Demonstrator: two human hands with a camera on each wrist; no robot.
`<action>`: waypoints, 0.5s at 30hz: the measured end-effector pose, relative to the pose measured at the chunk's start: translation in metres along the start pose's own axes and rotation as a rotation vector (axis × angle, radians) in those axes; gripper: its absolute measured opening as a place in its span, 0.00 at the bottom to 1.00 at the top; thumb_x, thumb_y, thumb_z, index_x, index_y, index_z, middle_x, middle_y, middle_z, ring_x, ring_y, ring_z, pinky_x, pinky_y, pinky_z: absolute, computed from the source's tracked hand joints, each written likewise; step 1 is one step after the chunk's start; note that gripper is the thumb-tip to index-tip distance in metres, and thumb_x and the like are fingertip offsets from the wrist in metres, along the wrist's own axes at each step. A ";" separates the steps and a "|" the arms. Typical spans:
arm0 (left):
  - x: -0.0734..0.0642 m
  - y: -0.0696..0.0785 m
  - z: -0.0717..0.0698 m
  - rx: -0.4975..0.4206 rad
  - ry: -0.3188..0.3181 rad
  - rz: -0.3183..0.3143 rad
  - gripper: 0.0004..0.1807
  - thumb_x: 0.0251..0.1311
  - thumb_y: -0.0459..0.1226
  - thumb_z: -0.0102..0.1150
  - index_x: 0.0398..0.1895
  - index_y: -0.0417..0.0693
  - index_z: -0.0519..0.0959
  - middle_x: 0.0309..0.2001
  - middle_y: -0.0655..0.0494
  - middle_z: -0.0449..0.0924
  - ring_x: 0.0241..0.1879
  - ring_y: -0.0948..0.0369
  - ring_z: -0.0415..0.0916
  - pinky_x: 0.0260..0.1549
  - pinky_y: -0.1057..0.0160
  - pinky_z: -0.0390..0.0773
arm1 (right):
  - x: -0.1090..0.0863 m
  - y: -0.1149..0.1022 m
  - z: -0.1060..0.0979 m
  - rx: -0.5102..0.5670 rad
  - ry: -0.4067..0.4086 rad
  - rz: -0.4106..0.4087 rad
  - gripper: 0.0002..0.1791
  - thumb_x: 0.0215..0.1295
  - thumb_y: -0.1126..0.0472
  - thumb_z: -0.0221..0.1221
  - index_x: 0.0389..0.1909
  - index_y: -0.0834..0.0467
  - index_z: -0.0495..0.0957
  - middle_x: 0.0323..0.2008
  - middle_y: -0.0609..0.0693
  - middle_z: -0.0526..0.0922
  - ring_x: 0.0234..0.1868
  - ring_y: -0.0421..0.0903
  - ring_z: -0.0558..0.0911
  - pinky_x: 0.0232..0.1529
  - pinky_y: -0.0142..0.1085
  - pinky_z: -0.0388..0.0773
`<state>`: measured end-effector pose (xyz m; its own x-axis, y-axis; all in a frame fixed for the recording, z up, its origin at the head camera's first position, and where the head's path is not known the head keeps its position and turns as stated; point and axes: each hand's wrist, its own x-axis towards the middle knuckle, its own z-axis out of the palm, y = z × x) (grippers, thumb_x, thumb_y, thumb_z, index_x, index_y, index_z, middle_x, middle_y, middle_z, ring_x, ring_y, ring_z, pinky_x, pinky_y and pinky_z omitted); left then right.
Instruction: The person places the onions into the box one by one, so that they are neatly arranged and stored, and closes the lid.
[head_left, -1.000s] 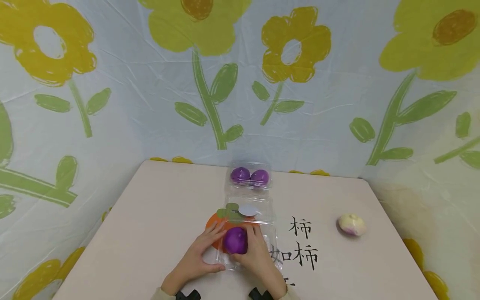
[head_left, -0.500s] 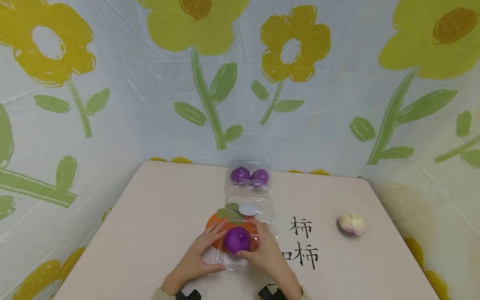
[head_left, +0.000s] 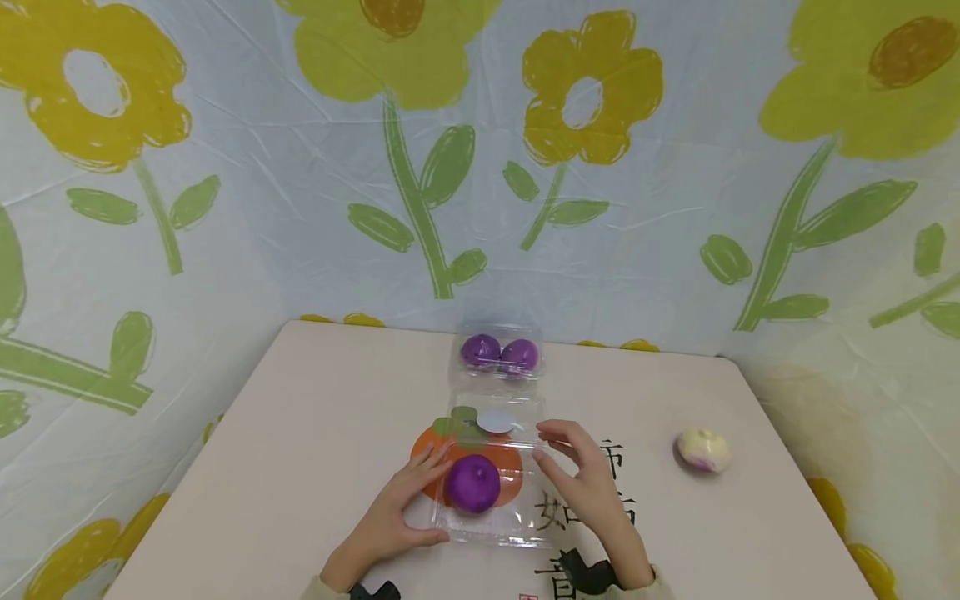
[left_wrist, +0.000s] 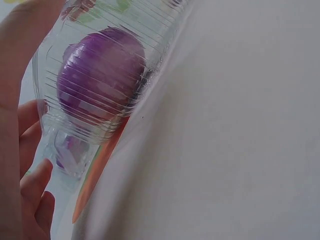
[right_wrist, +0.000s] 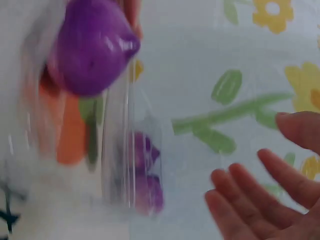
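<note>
A purple onion sits in the left part of a clear plastic clamshell box, whose lid lies folded back. My left hand touches the box's left side, fingers and thumb spread apart. In the left wrist view the same onion shows through the ribbed plastic wall, with a fingertip against the box. My right hand is beside the box's right edge, apart from the onion, fingers loosely bent and holding nothing. The right wrist view shows that hand with its fingers spread.
Behind the lid, two purple onions sit in another clear box section at the table's back edge. A pale round vegetable with a purple tinge lies at the right. The cloth has an orange persimmon print and black characters. Flowered fabric hangs behind.
My right hand has let go of the onion and moved right, out of the box. The onion has shifted slightly and stays in the box. My left hand has hardly moved.
</note>
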<state>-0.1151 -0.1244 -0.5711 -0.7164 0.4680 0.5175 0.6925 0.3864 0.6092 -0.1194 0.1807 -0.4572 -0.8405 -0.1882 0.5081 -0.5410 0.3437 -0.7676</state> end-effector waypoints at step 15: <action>0.000 0.000 0.000 -0.004 0.009 0.013 0.50 0.43 0.50 0.78 0.71 0.44 0.69 0.74 0.47 0.61 0.71 0.36 0.55 0.64 0.37 0.61 | -0.002 0.042 -0.076 -0.099 0.603 0.044 0.20 0.61 0.81 0.58 0.55 0.74 0.73 0.51 0.70 0.77 0.59 0.42 0.77 0.69 0.44 0.65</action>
<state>-0.1147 -0.1248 -0.5711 -0.7084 0.4654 0.5307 0.7011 0.3773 0.6050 -0.1381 0.2655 -0.4611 -0.6815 0.3720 0.6302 -0.4763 0.4283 -0.7679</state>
